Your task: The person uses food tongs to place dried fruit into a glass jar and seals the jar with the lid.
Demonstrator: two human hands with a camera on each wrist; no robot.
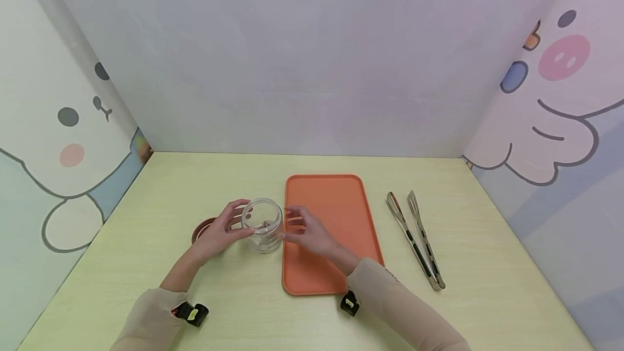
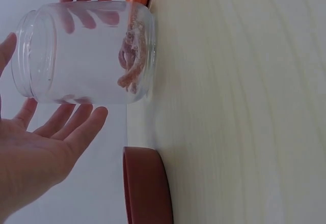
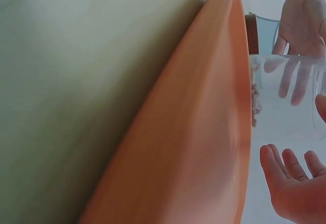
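A clear wide-mouthed jar (image 1: 264, 240) stands on the table without a lid, with several reddish-brown, knobbly pieces (image 2: 133, 56) at its bottom. My left hand (image 1: 219, 236) is at the jar's left side. Its thumb is by the rim and its fingers are spread loosely along the wall. On the opposite side, my right hand (image 1: 312, 234) hovers over the tray's left part, fingers loosely bent toward the jar. A gap shows between those fingers and the glass in the right wrist view. Partly hidden behind my left hand is a round brown dish (image 2: 147, 186).
An orange rectangular tray (image 1: 331, 205) lies right of the jar, its left edge close to the glass. Farther right lie metal tongs (image 1: 419, 242) with dark grips, spread at the far ends. Patterned side panels and a pale back wall (image 1: 302, 69) bound the table.
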